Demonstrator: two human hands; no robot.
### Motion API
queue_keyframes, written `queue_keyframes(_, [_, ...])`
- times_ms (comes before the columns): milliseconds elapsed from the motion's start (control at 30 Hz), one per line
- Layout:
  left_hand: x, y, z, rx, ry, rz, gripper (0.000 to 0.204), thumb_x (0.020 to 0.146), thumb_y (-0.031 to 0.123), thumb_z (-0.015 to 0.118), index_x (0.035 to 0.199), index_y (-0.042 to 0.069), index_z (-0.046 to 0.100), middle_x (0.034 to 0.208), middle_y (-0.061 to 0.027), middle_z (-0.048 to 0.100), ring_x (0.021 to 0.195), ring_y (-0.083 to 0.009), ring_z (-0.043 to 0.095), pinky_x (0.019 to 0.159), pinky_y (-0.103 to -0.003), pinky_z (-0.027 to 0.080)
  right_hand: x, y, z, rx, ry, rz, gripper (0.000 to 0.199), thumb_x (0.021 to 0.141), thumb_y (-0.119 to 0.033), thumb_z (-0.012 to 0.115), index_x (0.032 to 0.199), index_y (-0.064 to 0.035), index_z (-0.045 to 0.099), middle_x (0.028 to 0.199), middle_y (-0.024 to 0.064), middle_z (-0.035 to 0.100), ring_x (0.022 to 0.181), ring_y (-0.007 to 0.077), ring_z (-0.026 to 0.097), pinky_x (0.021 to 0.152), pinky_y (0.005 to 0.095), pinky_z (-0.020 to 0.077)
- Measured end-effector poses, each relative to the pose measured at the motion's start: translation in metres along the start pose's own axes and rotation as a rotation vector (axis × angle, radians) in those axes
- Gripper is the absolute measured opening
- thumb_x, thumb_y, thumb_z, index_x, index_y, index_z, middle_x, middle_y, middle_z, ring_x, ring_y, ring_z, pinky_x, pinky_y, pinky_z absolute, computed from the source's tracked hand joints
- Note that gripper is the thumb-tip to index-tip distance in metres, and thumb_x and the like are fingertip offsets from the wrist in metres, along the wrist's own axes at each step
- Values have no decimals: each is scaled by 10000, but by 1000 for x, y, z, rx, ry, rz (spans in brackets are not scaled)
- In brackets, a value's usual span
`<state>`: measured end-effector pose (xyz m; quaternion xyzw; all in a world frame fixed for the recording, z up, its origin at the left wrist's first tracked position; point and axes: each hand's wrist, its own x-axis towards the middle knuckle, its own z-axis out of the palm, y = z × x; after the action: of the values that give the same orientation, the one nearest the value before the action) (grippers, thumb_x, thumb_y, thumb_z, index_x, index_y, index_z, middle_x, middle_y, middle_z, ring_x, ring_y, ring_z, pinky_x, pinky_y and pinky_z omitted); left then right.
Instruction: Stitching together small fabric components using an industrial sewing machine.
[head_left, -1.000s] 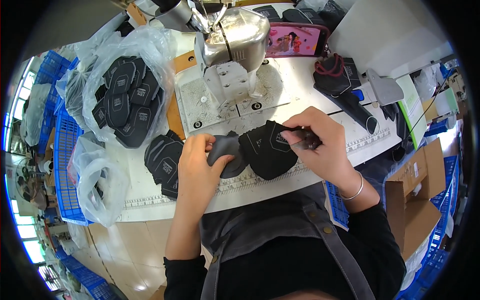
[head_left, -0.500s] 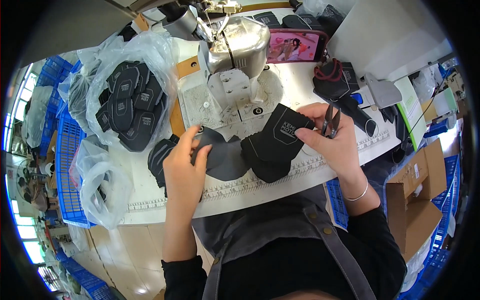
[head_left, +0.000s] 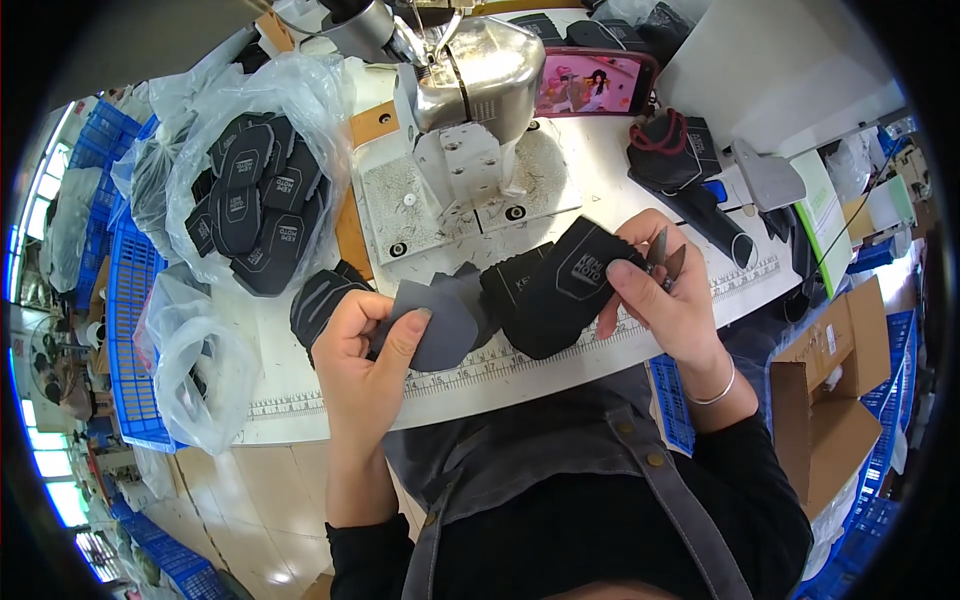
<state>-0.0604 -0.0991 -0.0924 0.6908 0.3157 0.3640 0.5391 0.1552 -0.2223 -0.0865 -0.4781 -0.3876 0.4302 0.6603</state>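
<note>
My left hand (head_left: 368, 352) pinches the grey end of a chain of sewn fabric pieces (head_left: 445, 320), thumb on top. My right hand (head_left: 665, 300) holds the black padded piece (head_left: 565, 285) at the chain's other end and also grips small thread snips (head_left: 665, 255), blades pointing up and away. The pieces hang just above the front edge of the white sewing table (head_left: 560, 365), in front of the sewing machine (head_left: 470, 95).
A clear plastic bag of black padded pieces (head_left: 250, 195) lies at the left, with a small stack of them (head_left: 315, 300) beside my left hand. A phone with a lit screen (head_left: 595, 80) stands behind the machine. Blue crates (head_left: 120, 300) and cardboard boxes (head_left: 825, 400) flank the table.
Both hands have lifted the joined pieces and spread them apart, the left hand moving left. The right hand has turned the black piece upright, with the snips now raised behind it.
</note>
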Motion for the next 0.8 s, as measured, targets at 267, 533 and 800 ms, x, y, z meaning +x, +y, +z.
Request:
queue_keyframes(267, [2, 1, 1, -58, -22, 19, 104, 811, 70, 598, 817, -12, 532, 725, -17, 576, 641, -30, 490, 608, -147, 374, 3, -11, 6, -291, -19, 15, 236, 824, -45, 544, 1057, -17, 520, 711, -12, 525, 529, 39, 445, 475, 186, 401])
queue_keyframes(533, [1, 19, 14, 21, -110, -25, 199, 882, 103, 490, 1008, -45, 539, 761, -14, 587, 652, -22, 467, 593, -158, 366, 6, -10, 30, -326, -272, -64, 378, 715, 45, 637, 1064, -18, 506, 771, 10, 534, 592, 20, 444, 514, 170, 347])
queue_keyframes(800, [-5, 32, 21, -170, -213, -77, 209, 866, 98, 509, 1018, -42, 541, 780, -30, 611, 699, -55, 536, 631, -191, 424, 12, -2, 35, -463, -245, -332, 131, 693, 37, 666, 788, -12, 590, 732, 20, 547, 557, 42, 449, 488, 184, 337])
